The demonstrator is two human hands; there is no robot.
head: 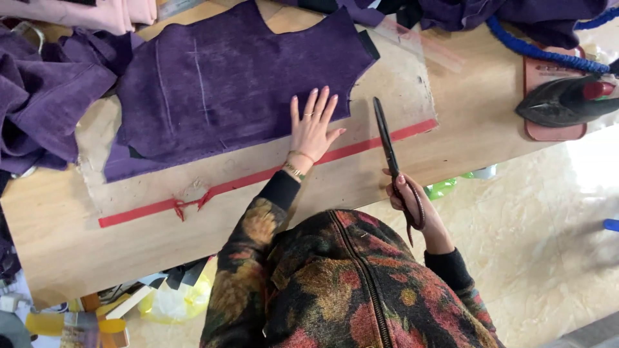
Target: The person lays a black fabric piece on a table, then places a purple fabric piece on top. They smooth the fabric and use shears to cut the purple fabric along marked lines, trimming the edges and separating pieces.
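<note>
Purple cloth (225, 84), a cut panel with pale chalk lines, lies flat across the far half of the surface (58, 232), on a worn board (393, 90) edged by a red tape line (258, 177) that runs along its near side. A small red scrap (188, 203) sits on that tape toward the left.

Left hand (311, 127) lies palm down with fingers spread wide, pressing the near right edge of the cloth; the fingertips rest on the fabric and the heel of the hand on the bare board. A ring shows on one finger and bracelets at the wrist.

Right hand (412, 203) is closed around the handles of long dark scissors (390, 154), at the near edge of the surface. The blades are shut and point away from the person, lying over the board just right of the cloth and apart from it.

More purple fabric (45, 96) is heaped at the left, with pale pink cloth (109, 13) beyond it and dark purple pieces (490, 13) at the far right. A dark iron (567, 100) rests on a reddish pad (548, 132) at the right end, a blue braided cord (541, 51) running from it. Pale tiled floor (548, 225) shows to the right, and yellow bags (174, 299) sit under the surface at the left.
</note>
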